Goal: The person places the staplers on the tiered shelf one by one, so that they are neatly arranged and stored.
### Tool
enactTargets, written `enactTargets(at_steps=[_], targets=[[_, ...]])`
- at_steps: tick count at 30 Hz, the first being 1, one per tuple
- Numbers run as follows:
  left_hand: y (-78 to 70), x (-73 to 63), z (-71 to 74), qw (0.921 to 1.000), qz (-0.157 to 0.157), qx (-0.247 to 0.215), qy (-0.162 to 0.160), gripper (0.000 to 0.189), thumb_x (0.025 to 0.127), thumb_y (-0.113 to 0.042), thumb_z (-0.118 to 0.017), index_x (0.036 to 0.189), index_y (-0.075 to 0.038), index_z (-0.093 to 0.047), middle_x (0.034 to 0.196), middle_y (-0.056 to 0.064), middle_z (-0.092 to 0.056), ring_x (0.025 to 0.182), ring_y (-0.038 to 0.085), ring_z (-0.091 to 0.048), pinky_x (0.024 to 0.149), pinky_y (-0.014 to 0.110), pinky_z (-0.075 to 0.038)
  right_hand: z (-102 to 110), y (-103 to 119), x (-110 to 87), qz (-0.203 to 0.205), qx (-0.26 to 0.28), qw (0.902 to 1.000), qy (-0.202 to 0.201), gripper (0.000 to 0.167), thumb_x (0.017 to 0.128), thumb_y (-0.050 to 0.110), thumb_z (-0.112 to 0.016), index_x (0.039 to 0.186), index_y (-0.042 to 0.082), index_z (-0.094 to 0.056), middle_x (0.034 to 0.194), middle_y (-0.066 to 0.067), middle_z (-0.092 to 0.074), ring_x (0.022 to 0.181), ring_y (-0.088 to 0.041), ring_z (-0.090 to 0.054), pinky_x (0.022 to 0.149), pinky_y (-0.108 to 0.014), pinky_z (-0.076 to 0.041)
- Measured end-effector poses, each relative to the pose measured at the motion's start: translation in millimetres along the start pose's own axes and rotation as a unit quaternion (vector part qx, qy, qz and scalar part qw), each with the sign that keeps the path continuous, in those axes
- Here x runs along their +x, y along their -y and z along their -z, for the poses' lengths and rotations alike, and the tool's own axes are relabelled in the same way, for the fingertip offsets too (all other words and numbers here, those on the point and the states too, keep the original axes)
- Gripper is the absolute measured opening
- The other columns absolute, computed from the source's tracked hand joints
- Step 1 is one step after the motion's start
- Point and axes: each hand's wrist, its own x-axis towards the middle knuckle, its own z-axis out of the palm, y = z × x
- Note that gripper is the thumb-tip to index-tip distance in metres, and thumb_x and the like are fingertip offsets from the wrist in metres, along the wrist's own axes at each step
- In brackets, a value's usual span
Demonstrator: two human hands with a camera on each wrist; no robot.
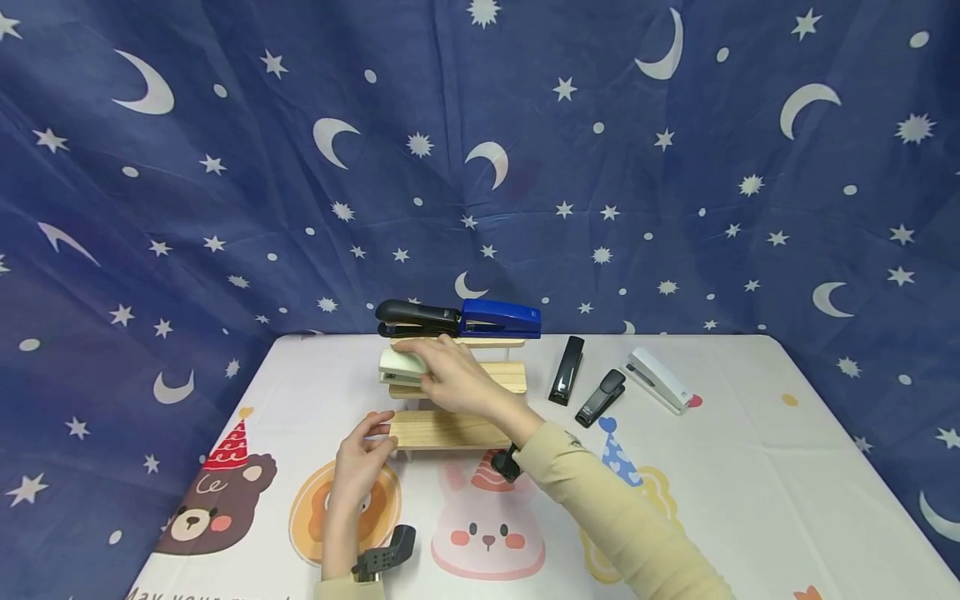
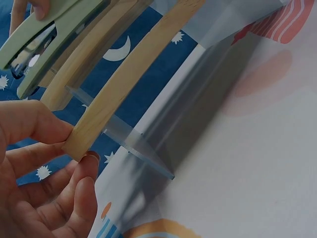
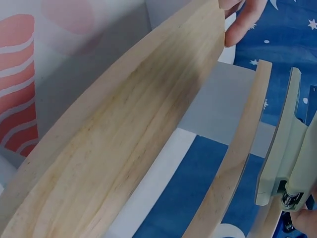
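Observation:
My right hand [image 1: 453, 377] grips a pale green stapler [image 1: 400, 367] from above, at the left end of the middle step of a three-step wooden stand [image 1: 450, 430]. The right wrist view has this stapler [image 3: 285, 158] low at its right edge, lying along the step. With thumb and fingers my left hand [image 1: 362, 457] pinches the left end of the lowest step [image 2: 94, 129]. On the top step a black stapler [image 1: 416, 315] and a blue stapler [image 1: 501, 317] sit end to end. My right hand hides part of the middle step.
Right of the stand, a long black stapler [image 1: 567, 371], a smaller black stapler [image 1: 602, 398] and a white stapler [image 1: 657, 381] lie on the printed tablecloth [image 1: 750, 467]. A blue star-and-moon curtain [image 1: 480, 167] hangs behind the table.

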Motion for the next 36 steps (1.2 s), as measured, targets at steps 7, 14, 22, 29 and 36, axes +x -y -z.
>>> enactTargets(at_steps=[7,14,22,29,36], targets=[[0.3,-0.4,0.5,1.0000,-0.001,0.003,0.010,0.044,0.088,-0.008,-0.061,0.132,-0.008,-0.056,0.135,0.018,-0.050,0.088,0.013,-0.058,0.062,0.016,-0.044,-5,2,5.0,-0.006,-0.027,0.9995,0.016,0.053,0.088,0.003,-0.057,0.138,0.021,-0.050,0.141,0.003,-0.055,0.113,-0.019,-0.053,0.091,-0.036,-0.043],[0.5,0.4,-0.8,1.0000,-0.001,0.006,0.000,0.044,0.087,-0.006,-0.061,0.131,-0.007,-0.057,0.127,0.019,-0.056,0.084,0.010,-0.059,0.061,0.017,-0.045,-9,2,7.0,-0.013,-0.033,0.9992,0.021,0.051,0.091,0.005,-0.054,0.139,0.021,-0.049,0.139,0.001,-0.056,0.115,-0.020,-0.053,0.091,-0.037,-0.043],[0.5,-0.3,-0.2,1.0000,-0.004,0.004,0.001,0.044,0.087,-0.006,-0.061,0.131,-0.007,-0.057,0.130,0.020,-0.054,0.084,0.010,-0.059,0.062,0.017,-0.046,-11,3,9.4,-0.021,-0.033,0.9987,0.031,0.049,0.093,0.006,-0.052,0.139,0.023,-0.048,0.139,0.001,-0.056,0.114,-0.020,-0.053,0.092,-0.037,-0.041],[-0.9,-1.2,-1.3,1.0000,-0.001,0.003,0.000,0.044,0.087,-0.005,-0.061,0.131,-0.007,-0.057,0.140,0.019,-0.047,0.085,0.011,-0.058,0.062,0.016,-0.045,-11,3,9.3,-0.024,-0.040,0.9984,0.034,0.050,0.093,0.005,-0.051,0.139,0.023,-0.048,0.139,0.001,-0.056,0.114,-0.020,-0.053,0.093,-0.038,-0.041],[-1.5,-1.3,-0.5,1.0000,-0.002,0.004,0.002,0.045,0.087,-0.005,-0.061,0.131,-0.006,-0.057,0.147,0.020,-0.040,0.085,0.010,-0.057,0.062,0.015,-0.044,-13,2,9.8,-0.021,-0.039,0.9987,0.026,0.051,0.092,0.002,-0.051,0.138,0.023,-0.050,0.138,0.002,-0.057,0.114,-0.020,-0.054,0.093,-0.038,-0.042]])
